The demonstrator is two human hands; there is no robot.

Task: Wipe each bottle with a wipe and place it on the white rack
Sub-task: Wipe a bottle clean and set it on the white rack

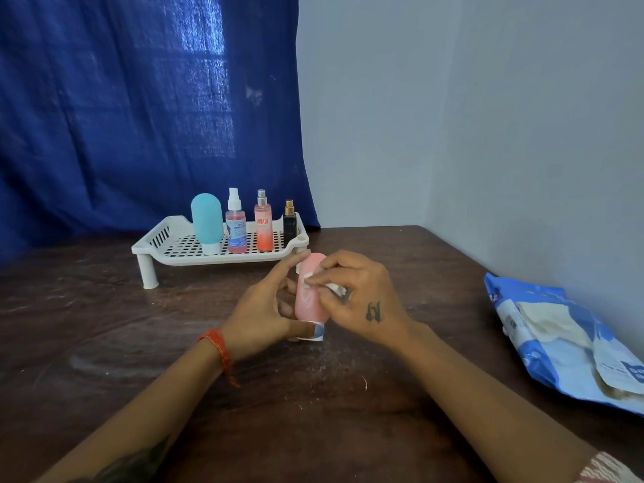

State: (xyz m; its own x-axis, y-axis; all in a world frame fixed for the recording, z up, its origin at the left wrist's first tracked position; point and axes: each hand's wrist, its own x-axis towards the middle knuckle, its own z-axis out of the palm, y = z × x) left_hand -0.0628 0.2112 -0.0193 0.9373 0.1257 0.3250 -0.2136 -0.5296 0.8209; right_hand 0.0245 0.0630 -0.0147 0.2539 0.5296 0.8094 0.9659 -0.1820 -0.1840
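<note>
Standing between both hands, pink bottle (308,294) gripped by left (265,313), right (355,298) pinching wipe (329,285).

Pink bottle (308,291) in left hand (259,313) looked matt, smooth, soft plastic; white cap below it glossier. Wipe (331,286) pinched by right hand (359,296) was crumpled white fabric-like sheet. Table (104,325) under both hands was dark wood, worn, scuffed, dull sheen. Rack (223,254) beyond the hands was white perforated plastic, semi-matt. Pack (557,346) right of right hand was glossy crinkled blue film. Curtain (122,116) far behind was coarse blue cloth.
</note>
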